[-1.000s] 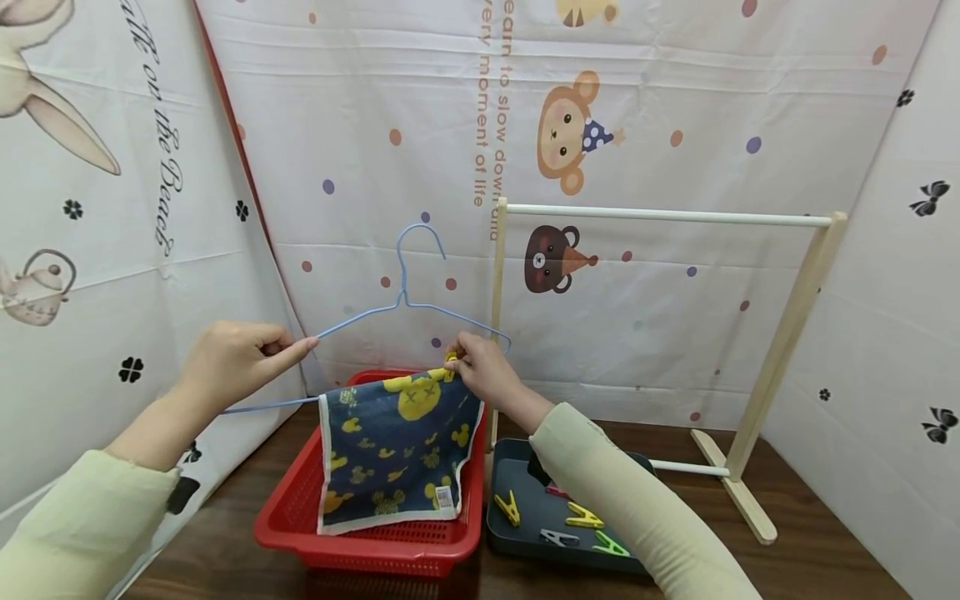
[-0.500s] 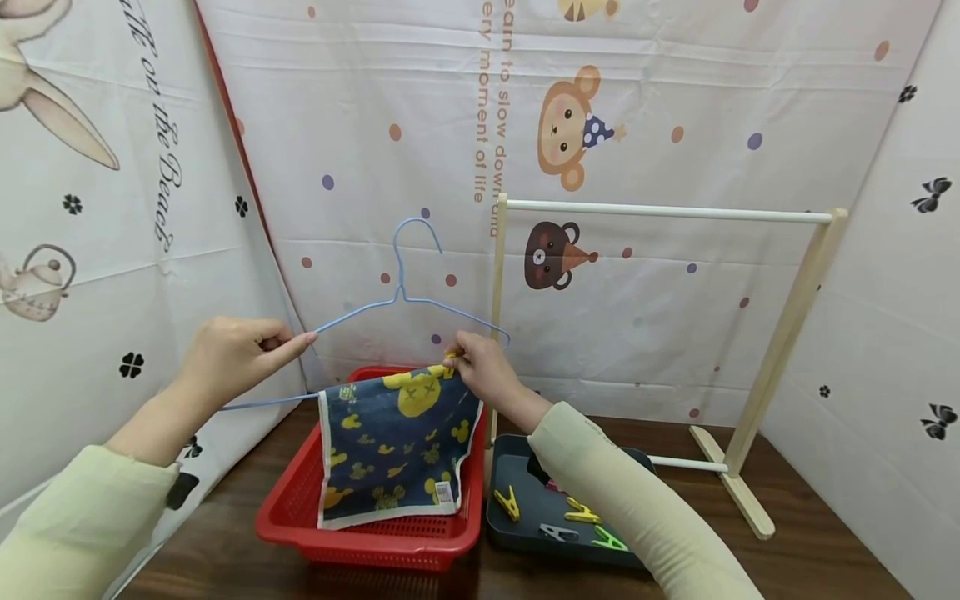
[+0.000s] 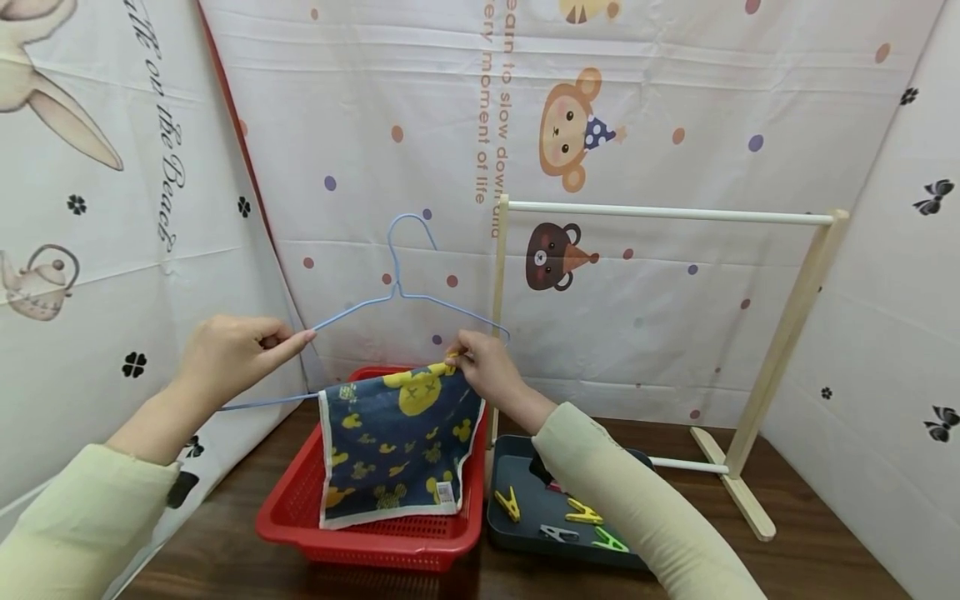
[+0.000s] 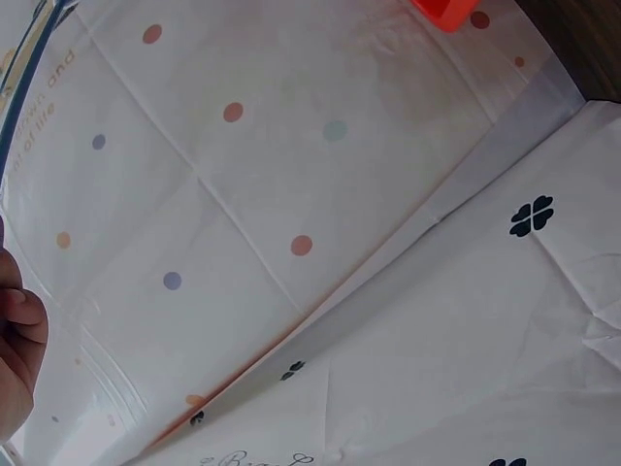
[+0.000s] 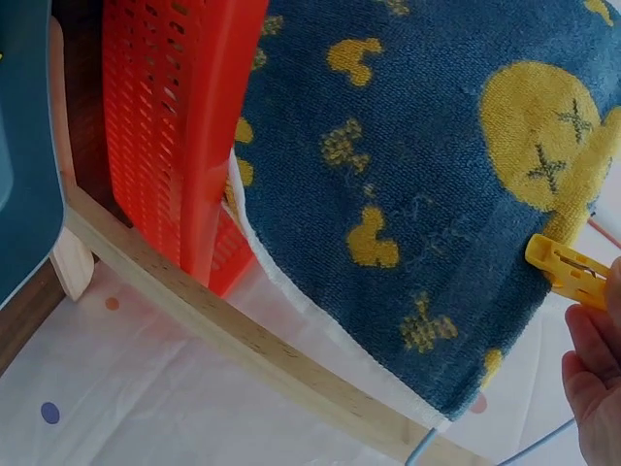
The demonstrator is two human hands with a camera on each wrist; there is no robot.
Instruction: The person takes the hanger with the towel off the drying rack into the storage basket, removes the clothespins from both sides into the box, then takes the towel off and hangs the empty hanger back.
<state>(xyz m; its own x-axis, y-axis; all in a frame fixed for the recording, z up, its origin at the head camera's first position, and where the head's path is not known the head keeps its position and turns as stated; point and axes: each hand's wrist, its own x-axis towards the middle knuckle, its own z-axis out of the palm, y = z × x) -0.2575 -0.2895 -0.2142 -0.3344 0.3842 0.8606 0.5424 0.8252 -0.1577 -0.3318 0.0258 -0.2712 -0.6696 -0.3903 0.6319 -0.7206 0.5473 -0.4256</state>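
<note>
My left hand point(image 3: 232, 354) pinches the left arm of a blue wire hanger point(image 3: 398, 288) between thumb and fingers; its hook points up. Over the hanger's lower bar hangs a dark blue towel point(image 3: 397, 454) with yellow mouse-head prints and white edging, its lower part reaching down into the red basket. My right hand point(image 3: 487, 367) holds a yellow clothespin point(image 5: 571, 272) at the towel's folded top edge, near the right end. In the right wrist view the clothespin's jaws sit over that edge. The left wrist view shows only a few left fingers point(image 4: 21, 330) beside the wire.
The red plastic basket point(image 3: 375, 546) stands below the towel. To its right, a dark tray point(image 3: 525, 483) holds several clothespins, including a yellow one point(image 3: 507, 504), a grey one point(image 3: 558, 533) and a green one point(image 3: 610, 540). Behind rises a wooden rack with a white rail point(image 3: 667, 212).
The hanger's hook has tipped slightly to the left and up. Both hands keep nearly the same place and grip, and the towel hangs much as before.
</note>
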